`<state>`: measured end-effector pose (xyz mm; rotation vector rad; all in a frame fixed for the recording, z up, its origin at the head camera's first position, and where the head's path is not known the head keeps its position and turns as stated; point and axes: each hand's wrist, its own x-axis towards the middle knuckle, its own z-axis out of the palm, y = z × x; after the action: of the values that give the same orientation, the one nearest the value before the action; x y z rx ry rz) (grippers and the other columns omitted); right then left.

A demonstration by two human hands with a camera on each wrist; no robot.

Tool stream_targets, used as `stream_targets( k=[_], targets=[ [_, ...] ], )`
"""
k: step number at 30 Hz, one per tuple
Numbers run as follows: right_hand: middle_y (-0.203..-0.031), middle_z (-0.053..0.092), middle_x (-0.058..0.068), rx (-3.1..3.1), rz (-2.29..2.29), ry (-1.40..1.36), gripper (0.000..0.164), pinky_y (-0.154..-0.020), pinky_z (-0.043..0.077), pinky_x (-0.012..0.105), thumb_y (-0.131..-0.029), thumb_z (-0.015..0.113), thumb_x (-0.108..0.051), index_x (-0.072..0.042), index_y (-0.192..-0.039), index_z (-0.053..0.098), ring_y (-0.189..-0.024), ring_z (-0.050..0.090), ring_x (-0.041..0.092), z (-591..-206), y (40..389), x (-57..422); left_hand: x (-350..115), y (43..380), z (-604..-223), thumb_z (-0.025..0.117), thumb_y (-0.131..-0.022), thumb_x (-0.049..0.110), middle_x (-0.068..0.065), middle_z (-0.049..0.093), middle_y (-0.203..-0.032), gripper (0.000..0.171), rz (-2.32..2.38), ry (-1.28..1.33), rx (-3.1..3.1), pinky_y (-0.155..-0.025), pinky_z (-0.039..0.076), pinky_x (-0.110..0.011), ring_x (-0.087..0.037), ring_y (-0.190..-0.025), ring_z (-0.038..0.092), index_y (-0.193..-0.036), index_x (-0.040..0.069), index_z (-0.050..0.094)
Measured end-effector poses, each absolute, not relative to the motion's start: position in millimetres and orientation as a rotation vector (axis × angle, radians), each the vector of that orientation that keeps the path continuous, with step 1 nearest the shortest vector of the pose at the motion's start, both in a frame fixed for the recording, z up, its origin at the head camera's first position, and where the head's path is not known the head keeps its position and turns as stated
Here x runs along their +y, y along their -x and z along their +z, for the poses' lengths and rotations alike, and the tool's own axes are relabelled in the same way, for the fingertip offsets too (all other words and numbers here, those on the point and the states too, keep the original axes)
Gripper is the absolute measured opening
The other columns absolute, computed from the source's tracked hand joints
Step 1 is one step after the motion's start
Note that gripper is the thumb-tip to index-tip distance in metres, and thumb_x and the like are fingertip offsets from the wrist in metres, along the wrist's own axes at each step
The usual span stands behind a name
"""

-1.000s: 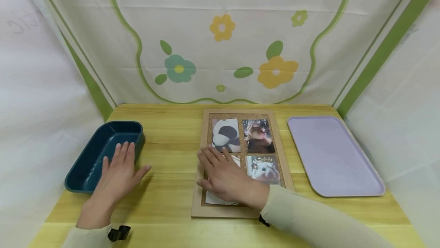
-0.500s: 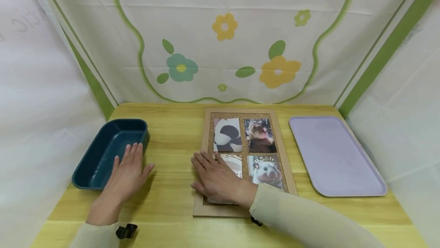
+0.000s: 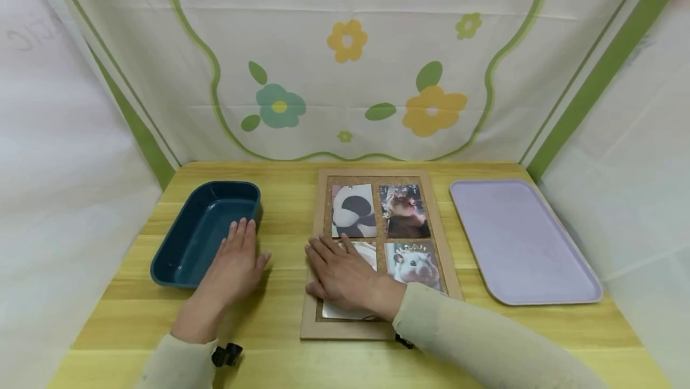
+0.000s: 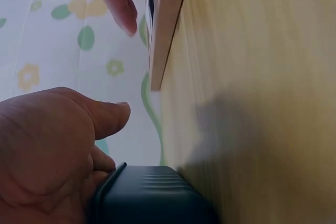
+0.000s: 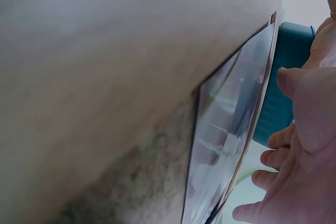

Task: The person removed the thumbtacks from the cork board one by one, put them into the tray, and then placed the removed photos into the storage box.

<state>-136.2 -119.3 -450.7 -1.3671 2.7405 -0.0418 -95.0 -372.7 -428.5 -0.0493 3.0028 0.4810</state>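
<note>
My left grip (image 3: 234, 266) lies over the four o'clock rim of a dark teal basin (image 3: 196, 239), fingers straight and side by side, thumb stretched toward two o'clock outside the wall. It has hold of nothing; whether my fingers touch the rim I cannot tell. The basin stands on the wooden worktop (image 3: 286, 209) at nine o'clock from a framed corkboard (image 3: 345, 330). Within its sloping walls I see its teal floor, part of it hidden by my hand.

My right grip (image 3: 345, 275) is opened flat, fingers straight and a little parted, above the corkboard's eight o'clock side, just clear of it and holding nothing. Beneath it lies a partly covered photo (image 3: 368, 252) at seven o'clock on the board. The others are a panda-like picture (image 3: 350, 212) at eleven, a brown animal picture (image 3: 404, 212) at one and a crowned white hamster picture (image 3: 414, 264) at five. At three o'clock from the board a lilac tray (image 3: 525, 242) shows its flat floor inside a low rim.
</note>
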Motion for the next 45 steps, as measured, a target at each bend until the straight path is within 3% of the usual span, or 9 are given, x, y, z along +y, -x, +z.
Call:
stream_targets(
  k=[14,34,45],
  targets=[
    [-0.173,0.031,0.008,2.725,0.070,1.361,0.077,-0.128,0.025,0.060,-0.109,0.043,-0.059,-0.010,-0.167,0.031,-0.162,0.024,0.027,-452.4,137.9,-117.5,-344.0,62.0,-429.6,0.058,-0.108,0.023,-0.036,0.012,-0.171,0.077,0.500,0.038,3.022,-0.123,0.021,-0.071,-0.055,-0.158,0.013,-0.163,-0.013,0.017],
    [-0.173,0.032,0.005,2.738,0.097,1.335,0.076,-0.128,0.025,0.058,-0.109,0.042,-0.061,-0.012,-0.166,0.033,-0.162,0.025,0.025,-456.0,138.4,-117.0,-324.5,70.1,-428.0,0.057,-0.109,0.023,-0.037,0.016,-0.169,0.075,0.444,0.040,3.037,-0.120,0.021,-0.076,-0.054,-0.157,0.015,-0.162,-0.014,0.019],
    [-0.170,0.038,0.010,2.791,-0.033,1.349,0.074,-0.128,0.025,0.060,-0.107,0.048,-0.057,-0.009,-0.162,0.041,-0.159,0.031,0.032,-450.2,149.0,-95.6,-321.3,86.7,-407.2,0.068,-0.104,0.026,-0.034,0.034,-0.164,0.071,0.349,-0.125,3.145,-0.117,0.029,-0.076,-0.055,-0.154,0.028,-0.158,-0.009,0.039]
  ],
)
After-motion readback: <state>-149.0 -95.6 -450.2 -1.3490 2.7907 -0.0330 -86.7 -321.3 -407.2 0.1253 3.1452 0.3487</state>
